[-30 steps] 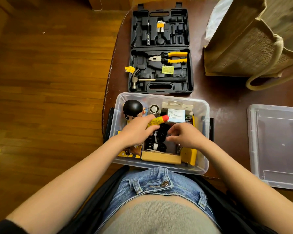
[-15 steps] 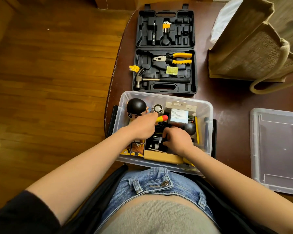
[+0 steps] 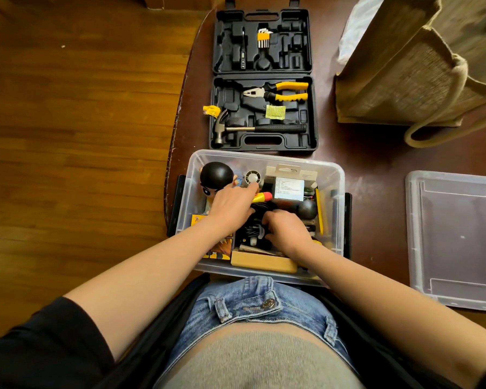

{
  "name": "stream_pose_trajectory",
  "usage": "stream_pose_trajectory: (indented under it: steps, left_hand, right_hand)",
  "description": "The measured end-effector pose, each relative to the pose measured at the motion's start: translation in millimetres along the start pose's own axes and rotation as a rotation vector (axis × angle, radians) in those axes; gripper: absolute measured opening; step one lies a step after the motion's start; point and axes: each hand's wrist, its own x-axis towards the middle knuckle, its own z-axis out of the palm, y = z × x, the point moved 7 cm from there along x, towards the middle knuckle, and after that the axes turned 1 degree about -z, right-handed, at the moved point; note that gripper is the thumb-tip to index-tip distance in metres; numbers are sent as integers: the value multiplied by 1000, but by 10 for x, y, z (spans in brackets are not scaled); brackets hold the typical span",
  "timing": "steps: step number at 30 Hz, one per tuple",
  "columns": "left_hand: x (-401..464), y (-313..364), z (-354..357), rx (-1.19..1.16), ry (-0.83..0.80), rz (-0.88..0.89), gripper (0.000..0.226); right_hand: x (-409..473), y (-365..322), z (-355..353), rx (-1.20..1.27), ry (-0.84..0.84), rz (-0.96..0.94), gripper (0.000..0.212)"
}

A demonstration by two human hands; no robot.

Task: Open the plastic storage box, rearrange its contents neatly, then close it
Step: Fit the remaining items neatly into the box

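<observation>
The clear plastic storage box stands open at the table's near edge, and its lid lies flat to the right. Inside are a black-headed figurine, a small round fan, a carded white packet, a black ball, a wooden block and coiled black cables. My left hand holds a yellow tool with a red tip, index finger stretched toward the fan. My right hand is curled down on the black cables.
An open black tool case with pliers, a hammer and hex keys lies just behind the box. A burlap tote bag stands at the back right. The table's left edge drops to a wooden floor.
My right hand has dropped lower into the box onto the black cables, uncovering the black ball. My left hand has stayed by the figurine with the yellow tool.
</observation>
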Motion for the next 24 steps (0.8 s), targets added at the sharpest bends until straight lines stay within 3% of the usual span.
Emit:
stream_pose_trajectory:
  steps: [6, 10, 13, 16, 24]
  left_hand:
    - [43, -38, 64, 41, -48, -60, 31]
    - [67, -60, 67, 39, -65, -43, 27]
    - [66, -98, 40, 17, -63, -55, 28]
    - [52, -146, 0, -23, -38, -74, 33]
    - [-12, -130, 45, -173, -90, -94, 38]
  right_hand:
    - [66, 84, 90, 28, -99, 36, 34]
    - [-14, 241, 129, 287, -139, 124, 40]
    - [-34, 395, 189, 468, -151, 308, 41]
    - [1, 403, 263, 434, -202, 393, 53]
    - [132, 338, 250, 386, -196, 465, 55]
